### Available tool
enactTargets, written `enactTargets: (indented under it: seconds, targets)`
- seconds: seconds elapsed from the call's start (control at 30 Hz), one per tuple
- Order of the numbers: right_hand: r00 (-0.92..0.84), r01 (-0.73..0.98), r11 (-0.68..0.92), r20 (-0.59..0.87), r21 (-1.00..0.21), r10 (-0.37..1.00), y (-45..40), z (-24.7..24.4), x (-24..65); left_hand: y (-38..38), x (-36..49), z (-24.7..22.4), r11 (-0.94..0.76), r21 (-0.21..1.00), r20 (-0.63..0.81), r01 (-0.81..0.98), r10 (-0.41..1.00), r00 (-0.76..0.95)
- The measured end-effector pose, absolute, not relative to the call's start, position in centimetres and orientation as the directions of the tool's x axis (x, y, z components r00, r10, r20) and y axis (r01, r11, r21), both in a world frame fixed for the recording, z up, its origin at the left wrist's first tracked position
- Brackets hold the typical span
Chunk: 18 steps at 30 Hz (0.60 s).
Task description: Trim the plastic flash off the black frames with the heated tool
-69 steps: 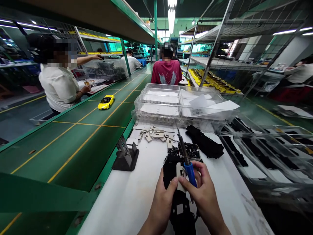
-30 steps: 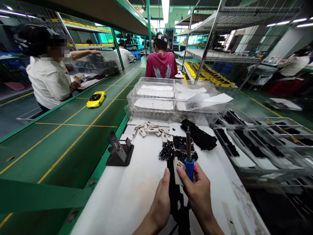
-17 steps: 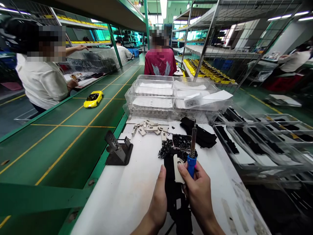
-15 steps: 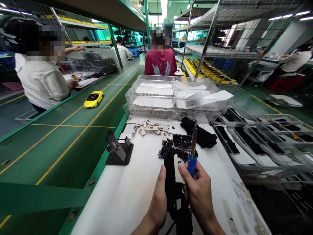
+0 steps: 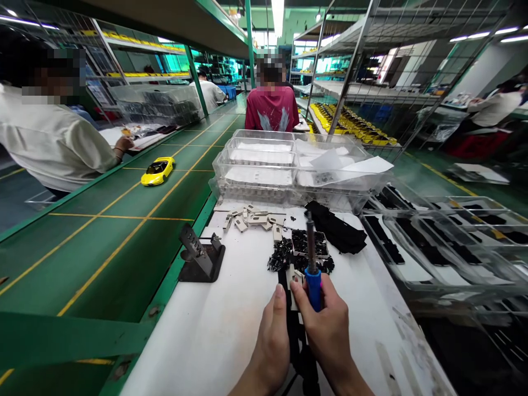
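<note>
- The right grip (image 5: pixel 325 330) is closed around a blue-handled soldering iron (image 5: pixel 313 289), whose thin metal shaft points up and slightly away, with its tip in the air and touching nothing.
- The left grip (image 5: pixel 272 346) stands upright just beside the right one, fingers hidden behind the thumb. Whether it is closed on anything, I cannot tell.
- Between the grips and running toward the person lies a flat black strip (image 5: pixel 297 352) with pale patches. A small off-white tag (image 5: pixel 293 276) sits at its far end, just beyond the fingers, near the middle of the table.
- Loose black shreds (image 5: pixel 281 256) lie just past the tag, beside a small shallow tray of black bits (image 5: pixel 309 243).
- A crumpled black foam strip (image 5: pixel 336 230) lies toward the table's far right corner.
- A scattered row of small grey-beige pieces (image 5: pixel 251 219) lies along the far edge.
- A black metal iron stand (image 5: pixel 200 254) sits empty at the left edge of the white table (image 5: pixel 198 341).
- Stacked clear plastic trays (image 5: pixel 256 165) line the far edge.
- The work in hand appears to be iron work on the black strip; reaching it would call for tipping the iron's tip down.
</note>
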State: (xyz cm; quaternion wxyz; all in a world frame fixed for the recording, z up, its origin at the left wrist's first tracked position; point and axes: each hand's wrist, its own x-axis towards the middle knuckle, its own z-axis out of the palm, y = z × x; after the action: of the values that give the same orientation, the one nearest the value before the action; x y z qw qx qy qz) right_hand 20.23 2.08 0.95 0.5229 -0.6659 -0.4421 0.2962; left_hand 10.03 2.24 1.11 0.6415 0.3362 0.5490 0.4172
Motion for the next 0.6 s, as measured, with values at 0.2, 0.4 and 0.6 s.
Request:
enactTargets:
  seconds: [0.2,0.4,0.6]
  targets:
    - [0.407,0.161,-0.109,-0.034,-0.981,0.913,2.5,1.5,19.8,2.4,9.9,1.8,0.449,0.815,-0.429,-0.367,0.892,0.141]
    - [0.407,0.154,-0.128,-0.055,-0.980,0.912,2.8,2.5,19.3,3.2,9.5,2.9,0.504,0.671,-0.450,-0.544,0.860,0.242]
    - [0.325,0.108,-0.059,-0.021,-0.992,0.946,2.1,2.9,19.8,2.4,9.6,2.9,0.477,0.723,-0.456,-0.501,0.873,0.172]
